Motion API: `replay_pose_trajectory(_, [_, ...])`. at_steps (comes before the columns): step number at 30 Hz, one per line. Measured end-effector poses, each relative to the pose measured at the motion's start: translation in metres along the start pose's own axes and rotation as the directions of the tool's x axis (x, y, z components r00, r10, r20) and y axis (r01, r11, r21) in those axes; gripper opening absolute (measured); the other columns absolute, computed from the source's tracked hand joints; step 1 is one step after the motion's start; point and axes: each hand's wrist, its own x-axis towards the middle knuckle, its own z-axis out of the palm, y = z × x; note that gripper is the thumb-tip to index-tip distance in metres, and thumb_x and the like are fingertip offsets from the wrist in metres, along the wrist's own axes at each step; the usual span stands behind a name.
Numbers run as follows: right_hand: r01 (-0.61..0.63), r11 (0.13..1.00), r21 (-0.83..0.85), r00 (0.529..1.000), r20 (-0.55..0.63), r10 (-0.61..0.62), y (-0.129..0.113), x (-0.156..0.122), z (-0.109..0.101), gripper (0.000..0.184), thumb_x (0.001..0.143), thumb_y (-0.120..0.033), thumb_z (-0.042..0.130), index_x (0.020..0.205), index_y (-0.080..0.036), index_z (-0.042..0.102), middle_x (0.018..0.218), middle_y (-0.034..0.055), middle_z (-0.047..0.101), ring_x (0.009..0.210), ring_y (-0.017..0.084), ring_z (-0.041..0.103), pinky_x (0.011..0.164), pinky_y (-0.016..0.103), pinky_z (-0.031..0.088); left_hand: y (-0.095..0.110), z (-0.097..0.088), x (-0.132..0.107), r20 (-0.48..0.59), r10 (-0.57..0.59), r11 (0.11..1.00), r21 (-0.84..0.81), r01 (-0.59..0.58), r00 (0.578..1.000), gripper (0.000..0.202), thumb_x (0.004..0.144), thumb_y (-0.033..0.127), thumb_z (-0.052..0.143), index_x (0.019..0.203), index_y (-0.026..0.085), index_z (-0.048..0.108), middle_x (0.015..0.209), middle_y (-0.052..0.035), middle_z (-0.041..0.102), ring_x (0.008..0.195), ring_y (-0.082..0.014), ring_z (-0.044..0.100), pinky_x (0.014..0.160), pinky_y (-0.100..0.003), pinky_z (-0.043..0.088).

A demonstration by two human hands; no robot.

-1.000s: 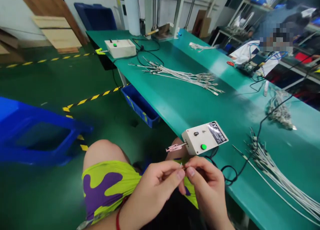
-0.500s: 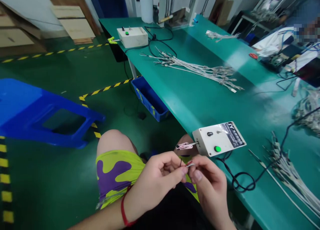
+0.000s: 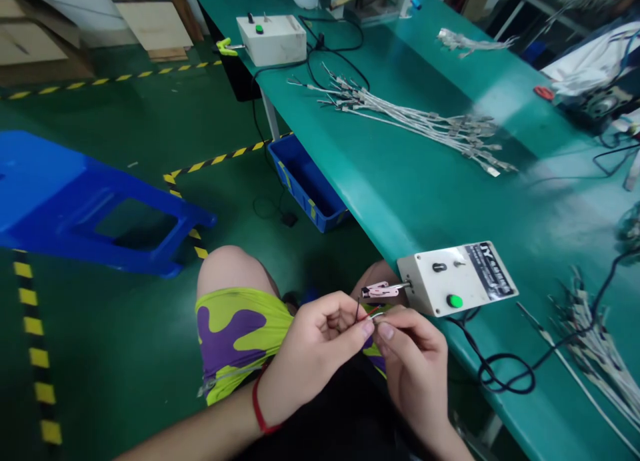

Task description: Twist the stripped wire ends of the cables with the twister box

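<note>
Above my lap, my left hand (image 3: 320,347) pinches the end of a cable whose thin black, red and white wires (image 3: 373,316) fan out past the fingertips. My right hand (image 3: 413,351) is closed too, its thumb and forefinger gripping the light wire ends close to the left fingertips. The cable's white tail (image 3: 220,379) shows across my left thigh; the stretch between is hidden by my hand and wrist. Just beyond my fingers, a pink clip (image 3: 383,289) sticks out on a shaft from a white box (image 3: 457,281) with a green button at the table's edge.
The green table (image 3: 400,174) bears a bundle of white cables (image 3: 410,117), another cable bundle (image 3: 595,347) at right and a second white box (image 3: 274,41). A black cord (image 3: 505,374) loops near the edge. A blue bin (image 3: 310,187) and blue stool (image 3: 95,201) stand on the floor.
The right thumb and forefinger have closed in on the wire ends, and the red wire shows more apart. The whole view has shifted slightly, with the table lying higher and further right.
</note>
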Motion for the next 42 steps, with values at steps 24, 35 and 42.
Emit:
replay_pose_trajectory(24, [-0.154, 0.948, 0.28, 0.975, -0.11, 0.191, 0.038, 0.035, -0.002, 0.029, 0.099, -0.048, 0.066, 0.112, -0.024, 0.076, 0.088, 0.0033, 0.062, 0.067, 0.013, 0.047, 0.059, 0.027, 0.042, -0.029, -0.014, 0.025, -0.176, -0.049, 0.998, -0.059, 0.039, 0.983, 0.02, 0.097, 0.032, 0.074, 0.109, 0.015, 0.075, 0.093, -0.0037, 0.067, 0.065, -0.0082, 0.044, 0.052, -0.021, 0.033])
replay_pose_trajectory(35, [-0.122, 0.928, 0.351, 0.98, -0.108, 0.17, 0.046, 0.036, -0.003, 0.021, 0.101, -0.038, 0.068, 0.115, -0.025, 0.077, 0.063, -0.0043, 0.05, 0.062, 0.011, 0.042, 0.069, 0.025, 0.045, -0.044, -0.014, 0.034, -0.166, -0.001, 0.995, -0.095, -0.015, 0.986, 0.017, 0.097, 0.032, 0.075, 0.105, 0.017, 0.077, 0.073, 0.0023, 0.061, 0.051, -0.0037, 0.039, 0.045, -0.018, 0.027])
replay_pose_trajectory(42, [-0.128, 0.92, 0.371, 0.981, -0.09, 0.173, 0.047, 0.035, -0.005, 0.022, 0.102, -0.037, 0.066, 0.116, -0.025, 0.077, 0.064, -0.0037, 0.051, 0.063, 0.011, 0.042, 0.069, 0.024, 0.044, -0.053, -0.009, 0.037, -0.194, 0.027, 0.989, -0.137, -0.054, 0.981, 0.013, 0.095, 0.029, 0.078, 0.096, 0.017, 0.074, 0.104, -0.006, 0.076, 0.056, -0.0033, 0.045, 0.045, -0.016, 0.032])
